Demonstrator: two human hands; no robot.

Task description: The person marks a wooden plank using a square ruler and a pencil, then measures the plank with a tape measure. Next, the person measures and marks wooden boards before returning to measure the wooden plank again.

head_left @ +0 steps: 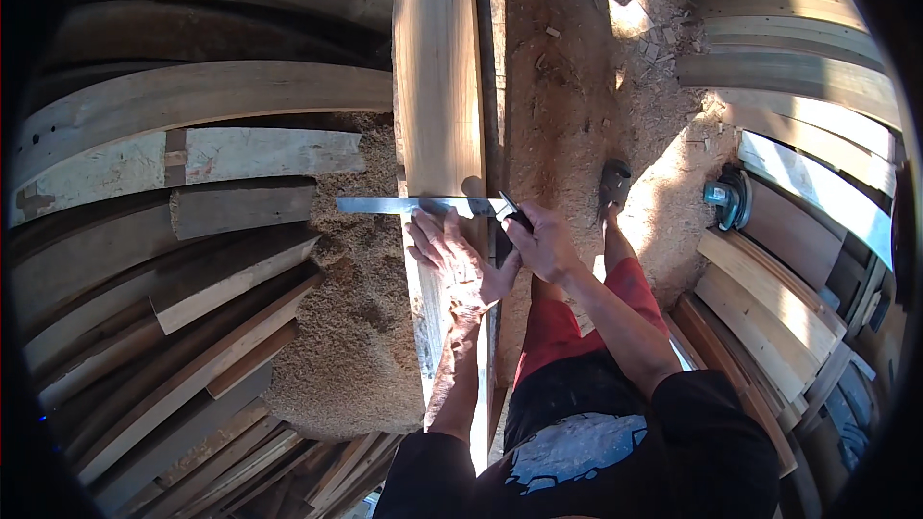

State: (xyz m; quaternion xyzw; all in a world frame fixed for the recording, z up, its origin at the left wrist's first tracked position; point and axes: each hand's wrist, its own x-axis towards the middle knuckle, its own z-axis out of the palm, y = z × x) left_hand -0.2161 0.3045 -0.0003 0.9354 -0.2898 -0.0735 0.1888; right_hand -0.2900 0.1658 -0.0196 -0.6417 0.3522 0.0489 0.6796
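A long pale board (437, 67) runs away from the person, and a metal square (370, 205) lies across it, its bright blade reaching past the board's left edge into the air. The left hand (450, 255) rests palm down on the wood, unclenched, fingers spread, the tips at the near edge of the blade. The right hand (546, 248) is closed round the dark end of the square at the board's right edge; whether it pinches a thin marking tool as well cannot be told.

The likeliest trouble is a slip in angle. The blade's free end overhangs with nothing under it, so a bump there, or uneven pressure between the two hands, could swing it out of true. If the dark end is not snug against the board's side — that contact is mostly hidden by the fingers — the blade would sit skewed from the start. Pressing with fingertips only at the near edge might also let the blade creep forward or tip.

Light could mislead too: strong sun and a hand's shadow fall over the same stretch of wood, making a fine edge hard to read. Underfoot, loose shavings cover the floor (356, 346), and a foot (613, 183) stands on them — a skid there would probably jolt both hands. A power tool (728, 197) sits well apart, by the stacked planks (793, 82) on the right.
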